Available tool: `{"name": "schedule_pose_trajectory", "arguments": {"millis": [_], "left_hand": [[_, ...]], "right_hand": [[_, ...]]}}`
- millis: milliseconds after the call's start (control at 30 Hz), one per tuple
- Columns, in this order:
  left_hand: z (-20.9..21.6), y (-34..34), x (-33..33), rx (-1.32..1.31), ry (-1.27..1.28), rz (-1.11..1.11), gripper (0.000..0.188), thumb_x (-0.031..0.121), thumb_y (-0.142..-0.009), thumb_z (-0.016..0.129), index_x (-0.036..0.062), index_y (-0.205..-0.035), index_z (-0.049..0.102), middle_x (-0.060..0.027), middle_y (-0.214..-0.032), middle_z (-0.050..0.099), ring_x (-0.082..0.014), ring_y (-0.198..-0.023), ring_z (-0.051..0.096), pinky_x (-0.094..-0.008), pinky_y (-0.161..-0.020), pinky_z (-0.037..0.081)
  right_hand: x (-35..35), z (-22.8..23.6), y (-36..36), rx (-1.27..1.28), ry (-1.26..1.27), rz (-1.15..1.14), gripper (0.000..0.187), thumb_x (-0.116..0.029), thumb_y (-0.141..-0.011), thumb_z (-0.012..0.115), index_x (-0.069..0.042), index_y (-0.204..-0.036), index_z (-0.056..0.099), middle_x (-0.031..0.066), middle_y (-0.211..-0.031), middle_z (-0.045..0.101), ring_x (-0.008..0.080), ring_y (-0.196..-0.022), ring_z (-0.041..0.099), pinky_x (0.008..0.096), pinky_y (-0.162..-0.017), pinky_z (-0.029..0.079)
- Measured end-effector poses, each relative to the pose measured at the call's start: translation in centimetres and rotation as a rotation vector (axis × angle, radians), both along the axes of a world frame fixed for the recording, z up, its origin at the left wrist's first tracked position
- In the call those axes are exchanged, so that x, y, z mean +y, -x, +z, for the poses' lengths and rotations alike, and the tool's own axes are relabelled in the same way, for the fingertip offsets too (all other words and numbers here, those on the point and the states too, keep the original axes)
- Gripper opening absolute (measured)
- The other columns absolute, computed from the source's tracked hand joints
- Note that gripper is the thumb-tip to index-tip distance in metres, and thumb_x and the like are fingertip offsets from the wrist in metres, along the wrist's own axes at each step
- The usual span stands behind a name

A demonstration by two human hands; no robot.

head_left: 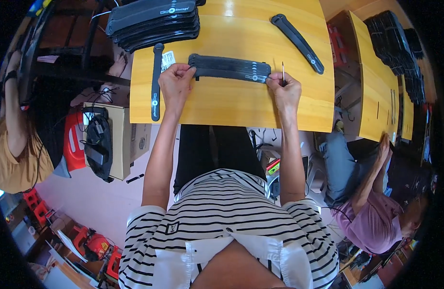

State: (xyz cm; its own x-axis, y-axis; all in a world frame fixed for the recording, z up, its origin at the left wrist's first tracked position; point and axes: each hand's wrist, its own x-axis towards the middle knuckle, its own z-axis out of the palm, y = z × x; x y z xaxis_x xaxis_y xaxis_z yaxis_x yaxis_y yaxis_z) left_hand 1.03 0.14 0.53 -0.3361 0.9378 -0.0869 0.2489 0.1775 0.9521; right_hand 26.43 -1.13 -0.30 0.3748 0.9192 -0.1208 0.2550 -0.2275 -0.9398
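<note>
A small stack of black straps (226, 68) lies crosswise on the yellow wooden table in front of me. My left hand (176, 87) pinches its left end between thumb and fingers. At the other end, my right hand (285, 92) is closed on the near corner. A thin, dark, pointed tool (283, 72) also sticks up from the right fingers; its kind is hard to make out. One single black strap (157, 84) lies lengthwise just left of my left hand. Another black strap (299, 44) rests slantwise at the far right of the table.
A tall pile of black straps (154, 24) stands at the table's far left, near a white label (168, 60). Left of the table is a cardboard box (118, 139) with a black bag (97, 142) against it. Co-workers sit on both sides, one at another yellow table (376, 96).
</note>
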Motion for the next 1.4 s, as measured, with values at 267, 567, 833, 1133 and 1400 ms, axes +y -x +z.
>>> {"name": "schedule_pose_trajectory", "arguments": {"millis": [267, 567, 833, 1133, 1400], "left_hand": [[0.2, -0.2, 0.0, 0.043, 0.006, 0.004, 0.011, 0.007, -0.074, 0.069, -0.0029, -0.077, 0.064, -0.0055, -0.057, 0.059, -0.0087, -0.042, 0.051, -0.0213, -0.037, 0.036], [0.3, -0.2, 0.3, 0.144, 0.01, 0.037, 0.013, 0.009, -0.072, 0.071, -0.0011, -0.071, 0.062, -0.0057, -0.057, 0.059, -0.0111, -0.044, 0.053, -0.0233, -0.039, 0.039], [0.8, 0.0, 0.9, 0.134, 0.117, 0.051, 0.017, 0.011, -0.068, 0.074, 0.0002, -0.066, 0.06, -0.0063, -0.055, 0.059, -0.0132, -0.043, 0.053, -0.0262, -0.042, 0.041], [-0.8, 1.2, 1.0, 0.049, 0.124, 0.031, 0.017, 0.01, -0.068, 0.072, 0.0004, -0.076, 0.06, -0.0063, -0.061, 0.06, -0.0134, -0.047, 0.055, -0.0251, -0.045, 0.044], [4.9, -0.6, -10.8, -0.371, 0.324, -0.699, 0.029, 0.028, -0.088, 0.052, 0.0018, -0.099, 0.057, -0.0063, -0.083, 0.062, -0.0121, -0.062, 0.057, -0.022, -0.055, 0.048]], "right_hand": [[0.0, 0.3, 0.2, -0.024, -0.01, -0.007, 0.006, -0.001, -0.068, 0.068, -0.001, -0.073, 0.065, -0.0009, -0.057, 0.055, 0.0059, -0.052, 0.048, 0.021, -0.049, 0.039], [0.0, 0.4, 0.5, -0.149, -0.021, -0.015, 0.007, -0.003, -0.066, 0.066, -0.001, -0.072, 0.064, 0.0032, -0.058, 0.058, 0.0098, -0.054, 0.052, 0.0246, -0.053, 0.044], [0.6, -0.3, 0.1, -0.149, -0.012, 0.004, 0.009, -0.004, -0.065, 0.067, -0.002, -0.073, 0.063, 0.0038, -0.059, 0.058, 0.0126, -0.054, 0.054, 0.0267, -0.054, 0.045], [0.6, 0.1, -0.6, -0.282, 0.013, 0.091, 0.01, -0.009, -0.07, 0.066, -0.004, -0.076, 0.061, 0.002, -0.056, 0.054, 0.0131, -0.051, 0.052, 0.0263, -0.051, 0.042], [-8.1, 8.5, 1.0, 1.071, 0.09, 0.397, 0.014, -0.013, -0.088, 0.05, -0.001, -0.094, 0.053, 0.0038, -0.079, 0.052, 0.0129, -0.067, 0.054, 0.0271, -0.062, 0.048]]}}
